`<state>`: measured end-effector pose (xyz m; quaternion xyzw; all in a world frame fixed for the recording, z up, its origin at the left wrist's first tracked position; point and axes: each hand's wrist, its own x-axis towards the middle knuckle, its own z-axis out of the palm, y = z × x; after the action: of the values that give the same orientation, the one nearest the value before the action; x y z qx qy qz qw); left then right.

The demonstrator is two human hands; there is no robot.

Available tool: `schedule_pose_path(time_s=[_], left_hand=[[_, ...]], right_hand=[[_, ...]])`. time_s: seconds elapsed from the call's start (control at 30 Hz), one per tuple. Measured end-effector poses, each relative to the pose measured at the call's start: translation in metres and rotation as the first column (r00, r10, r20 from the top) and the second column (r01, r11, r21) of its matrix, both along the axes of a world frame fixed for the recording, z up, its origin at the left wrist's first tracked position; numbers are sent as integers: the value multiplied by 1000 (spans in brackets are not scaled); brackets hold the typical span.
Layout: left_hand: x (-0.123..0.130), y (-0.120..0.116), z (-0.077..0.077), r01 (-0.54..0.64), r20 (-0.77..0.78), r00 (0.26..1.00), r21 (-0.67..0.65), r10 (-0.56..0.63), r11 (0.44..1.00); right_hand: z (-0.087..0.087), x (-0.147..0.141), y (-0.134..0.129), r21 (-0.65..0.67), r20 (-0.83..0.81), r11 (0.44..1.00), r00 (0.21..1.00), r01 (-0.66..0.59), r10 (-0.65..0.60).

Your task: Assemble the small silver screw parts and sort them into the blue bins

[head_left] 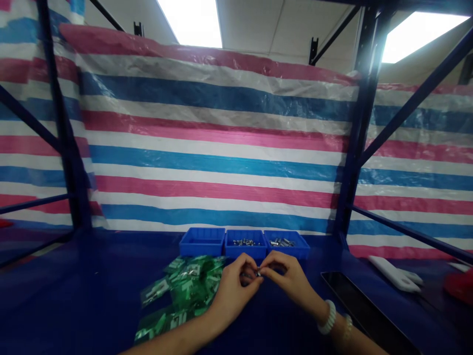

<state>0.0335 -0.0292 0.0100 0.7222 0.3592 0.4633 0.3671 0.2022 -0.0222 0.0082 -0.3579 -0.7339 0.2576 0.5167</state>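
Note:
My left hand [238, 281] and my right hand [288, 276] meet fingertip to fingertip just in front of the blue bins. Both are closed in a pinch on a small shiny metal piece [258, 273]; its exact kind is too small to tell. Beside my left hand lies a pile of small green-and-clear plastic packets [190, 286] with whitish and metal parts inside. Behind my hands, the middle blue bin [246, 252] contains small metal pieces [244, 242]. The right blue bin [290, 251] contains longer metal pieces [282, 242].
A third blue bin [202, 249] stands at the left of the row. On the right lie a black flat slab [364, 308] and a white device [393, 273]. Dark blue rack posts [354, 162] rise at both sides, with a striped plastic sheet [218, 162] behind.

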Motion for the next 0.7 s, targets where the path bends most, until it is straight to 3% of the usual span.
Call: schedule_pose_path(time_s=[0.17,0.7], left_hand=[[1,-3,4,-33,-8,999,50,33,998],[1,9,-1,70,148,988,-159,-46,985]], right_hand=[[2,0,-3,-27,47,999,998,42,-41],[5,6,-2,245,202,969,979,-36,-15]])
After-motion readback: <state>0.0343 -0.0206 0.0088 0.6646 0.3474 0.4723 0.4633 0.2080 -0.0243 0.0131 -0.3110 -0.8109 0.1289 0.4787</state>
